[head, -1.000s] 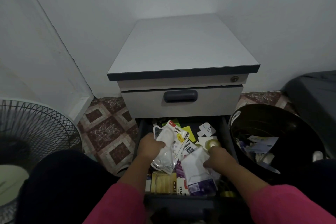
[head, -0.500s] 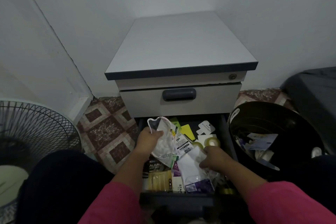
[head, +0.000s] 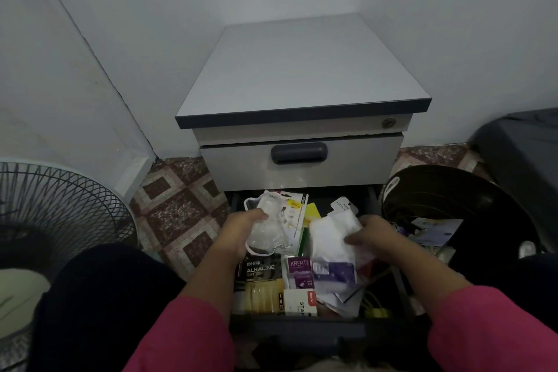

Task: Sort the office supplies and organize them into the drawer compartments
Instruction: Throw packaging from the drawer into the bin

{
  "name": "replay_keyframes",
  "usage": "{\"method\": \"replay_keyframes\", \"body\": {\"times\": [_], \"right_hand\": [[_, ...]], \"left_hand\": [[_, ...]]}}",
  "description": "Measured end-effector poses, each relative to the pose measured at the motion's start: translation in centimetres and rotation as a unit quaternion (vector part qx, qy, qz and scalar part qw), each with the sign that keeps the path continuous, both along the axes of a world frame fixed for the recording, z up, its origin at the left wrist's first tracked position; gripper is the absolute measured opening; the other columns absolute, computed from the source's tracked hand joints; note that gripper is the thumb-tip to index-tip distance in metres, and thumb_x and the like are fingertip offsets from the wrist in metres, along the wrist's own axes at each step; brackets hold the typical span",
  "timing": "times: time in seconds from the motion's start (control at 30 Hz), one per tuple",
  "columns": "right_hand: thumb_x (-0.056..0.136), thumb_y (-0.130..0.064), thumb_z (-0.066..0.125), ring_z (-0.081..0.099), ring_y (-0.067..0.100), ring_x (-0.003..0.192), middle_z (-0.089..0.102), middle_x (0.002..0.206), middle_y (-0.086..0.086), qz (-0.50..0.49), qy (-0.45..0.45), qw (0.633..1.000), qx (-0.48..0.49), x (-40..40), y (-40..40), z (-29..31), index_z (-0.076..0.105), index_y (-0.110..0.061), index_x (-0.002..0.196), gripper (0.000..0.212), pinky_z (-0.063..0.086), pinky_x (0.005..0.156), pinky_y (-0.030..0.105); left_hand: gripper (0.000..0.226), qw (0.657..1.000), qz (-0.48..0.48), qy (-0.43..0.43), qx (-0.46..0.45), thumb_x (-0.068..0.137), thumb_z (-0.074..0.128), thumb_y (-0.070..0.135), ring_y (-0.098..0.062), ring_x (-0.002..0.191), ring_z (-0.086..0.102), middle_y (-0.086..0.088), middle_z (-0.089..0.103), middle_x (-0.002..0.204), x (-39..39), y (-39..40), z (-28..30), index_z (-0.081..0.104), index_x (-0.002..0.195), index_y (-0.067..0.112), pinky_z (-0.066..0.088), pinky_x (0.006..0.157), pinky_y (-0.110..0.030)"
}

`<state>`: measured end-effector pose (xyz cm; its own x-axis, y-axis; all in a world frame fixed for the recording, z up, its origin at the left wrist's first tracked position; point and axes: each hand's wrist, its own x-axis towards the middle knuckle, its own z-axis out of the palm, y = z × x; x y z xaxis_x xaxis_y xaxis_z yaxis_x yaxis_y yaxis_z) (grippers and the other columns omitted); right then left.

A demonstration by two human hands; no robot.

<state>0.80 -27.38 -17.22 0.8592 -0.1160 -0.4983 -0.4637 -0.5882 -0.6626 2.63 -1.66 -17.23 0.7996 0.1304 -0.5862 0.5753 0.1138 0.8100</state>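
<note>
Over the open drawer (head: pixel 302 332), 2 hands gripped packets: left hand (head: pixel 238 231) a clear packet (head: pixel 271 231), right hand (head: pixel 379 237) a white pouch (head: pixel 327 235); sorting looked barely begun.

Open drawer (head: pixel 302 329) below cabinet (head: pixel 302 75); fan (head: pixel 60 214) left, bin (head: pixel 453 190) right.

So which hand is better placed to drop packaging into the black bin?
Right. The right hand, gripping a white packet, is beside the black bin; the left hand, holding a clear blister pack, is across the drawer.
</note>
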Motion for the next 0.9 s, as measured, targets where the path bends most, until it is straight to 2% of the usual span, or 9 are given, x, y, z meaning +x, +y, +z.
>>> {"method": "replay_keyframes", "body": {"times": [0.13, 0.27, 0.33, 0.47, 0.53, 0.6, 0.67, 0.77, 0.9], "right_hand": [[0.081, 0.002, 0.066, 0.065, 0.038, 0.091, 0.066, 0.1, 0.024, -0.031, -0.01, 0.999, 0.02, 0.6, -1.4, 1.9, 0.063, 0.003, 0.108, 0.027, 0.054, 0.085, 0.046], [0.079, 0.007, 0.065, 0.063, 0.032, 0.07, 0.064, 0.083, 0.02, -0.057, -0.022, 0.998, 0.026, 1.2, -2.9, 3.5, 0.063, 0.007, 0.108, 0.029, 0.054, 0.063, 0.035], [0.079, 0.005, 0.067, 0.061, 0.027, 0.068, 0.062, 0.08, 0.015, -0.052, -0.026, 0.998, 0.023, 1.2, -3.5, 4.2, 0.064, 0.003, 0.109, 0.03, 0.05, 0.057, 0.029], [0.078, 0.001, 0.07, 0.064, 0.033, 0.086, 0.066, 0.095, 0.019, -0.045, -0.04, 0.998, 0.015, 0.8, -3.7, 5.1, 0.066, -0.001, 0.108, 0.03, 0.054, 0.078, 0.039], [0.079, -0.001, 0.07, 0.065, 0.035, 0.088, 0.066, 0.099, 0.021, -0.043, -0.036, 0.998, -0.002, 0.7, -3.8, 5.4, 0.065, 0.001, 0.11, 0.032, 0.055, 0.083, 0.044], [0.08, -0.001, 0.069, 0.065, 0.035, 0.089, 0.064, 0.101, 0.023, -0.041, -0.023, 0.999, -0.018, 0.9, -4.1, 5.8, 0.061, 0.003, 0.116, 0.036, 0.055, 0.08, 0.042], [0.081, 0.0, 0.068, 0.064, 0.034, 0.086, 0.063, 0.101, 0.023, -0.042, -0.021, 0.999, -0.024, 1.1, -4.8, 6.4, 0.058, 0.005, 0.118, 0.039, 0.054, 0.068, 0.036], [0.08, 0.0, 0.07, 0.062, 0.029, 0.077, 0.063, 0.101, 0.022, -0.043, -0.01, 0.998, -0.039, 1.4, -7.0, 7.4, 0.055, 0.005, 0.122, 0.045, 0.049, 0.057, 0.029], [0.078, -0.001, 0.072, 0.064, 0.036, 0.087, 0.064, 0.102, 0.023, -0.08, 0.032, 0.995, -0.057, 1.7, -11.7, 8.8, 0.057, 0.004, 0.123, 0.047, 0.054, 0.075, 0.04]], "left_hand": [[0.027, 1.0, -0.007, 0.009, -0.023, 0.08, 0.064, 0.004, -0.044, 0.093, 0.065, -0.027, 0.067, 0.103, 0.0, -0.3, 0.2, 0.063, 0.106, -0.005, 0.052, 0.083, -0.054], [0.03, 0.998, -0.013, 0.015, -0.054, 0.082, 0.061, 0.004, -0.041, 0.09, 0.066, -0.027, 0.066, 0.107, -0.1, -0.8, 0.5, 0.062, 0.111, -0.003, 0.053, 0.068, -0.044], [0.032, 0.998, -0.017, 0.017, -0.064, 0.082, 0.06, 0.004, -0.042, 0.093, 0.065, -0.027, 0.065, 0.11, -0.1, -1.0, 0.7, 0.061, 0.114, -0.004, 0.053, 0.07, -0.043], [0.032, 0.998, -0.031, 0.013, -0.059, 0.082, 0.062, 0.004, -0.043, 0.097, 0.064, -0.027, 0.066, 0.11, -0.5, -1.3, 0.9, 0.061, 0.113, -0.004, 0.054, 0.077, -0.047], [0.038, 0.997, -0.042, 0.009, -0.065, 0.078, 0.065, 0.005, -0.044, 0.1, 0.064, -0.027, 0.065, 0.112, -0.6, -1.3, 0.8, 0.061, 0.115, -0.004, 0.052, 0.085, -0.054], [0.049, 0.996, -0.048, 0.003, -0.069, 0.068, 0.07, 0.007, -0.045, 0.102, 0.063, -0.028, 0.065, 0.113, -0.7, -1.4, 0.8, 0.062, 0.115, -0.003, 0.047, 0.092, -0.061], [0.051, 0.995, -0.059, 0.003, -0.076, 0.064, 0.072, 0.008, -0.045, 0.102, 0.063, -0.027, 0.065, 0.113, -0.7, -1.6, 0.8, 0.062, 0.112, -0.001, 0.045, 0.091, -0.065], [0.042, 0.994, -0.09, 0.004, -0.069, 0.073, 0.069, 0.005, -0.044, 0.099, 0.064, -0.025, 0.067, 0.108, -1.0, -2.6, 1.3, 0.062, 0.113, -0.003, 0.052, 0.085, -0.058], [0.035, 0.987, -0.143, -0.006, -0.072, 0.076, 0.068, 0.002, -0.039, 0.09, 0.068, -0.024, 0.07, 0.101, -1.3, -5.9, 2.0, 0.063, 0.109, -0.007, 0.055, 0.074, -0.044]]}}
